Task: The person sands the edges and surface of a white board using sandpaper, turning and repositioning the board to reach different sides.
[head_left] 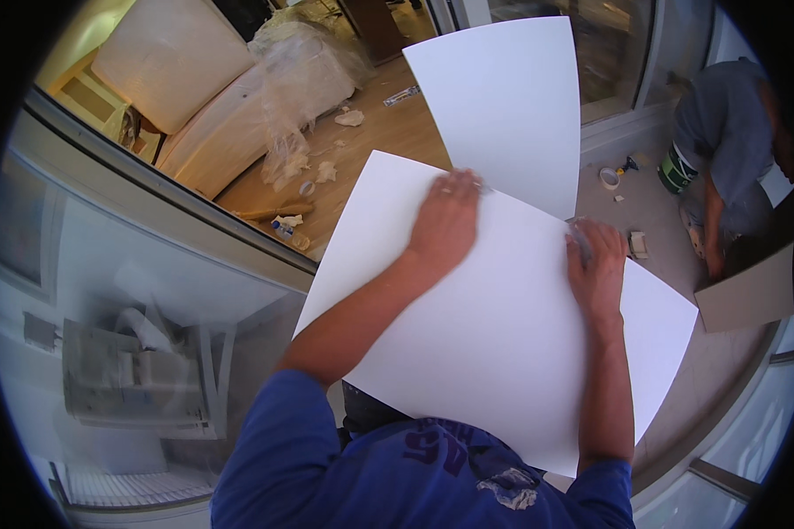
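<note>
A large white panel (pixel 494 309) lies tilted in front of my body, its near edge against my blue shirt. My left hand (pixel 446 216) is at the panel's far edge, its fingers closed together there and slightly blurred. Farther right along the same edge, my right hand (pixel 596 264) is closed, with a small greyish thing between thumb and fingers that I cannot make out. Beyond my hands stands a second white panel (pixel 512 106), partly covered by the first. Another white corner (pixel 662 326) sticks out past my right forearm.
At the right a person (pixel 723 132) crouches beside a green bucket (pixel 677 169) and a beige board (pixel 750 291). A tape roll (pixel 610 178) lies on the floor. Left are a sliding door frame (pixel 168 198), a plastic-covered sofa (pixel 256 115), scraps and a bottle (pixel 291 234).
</note>
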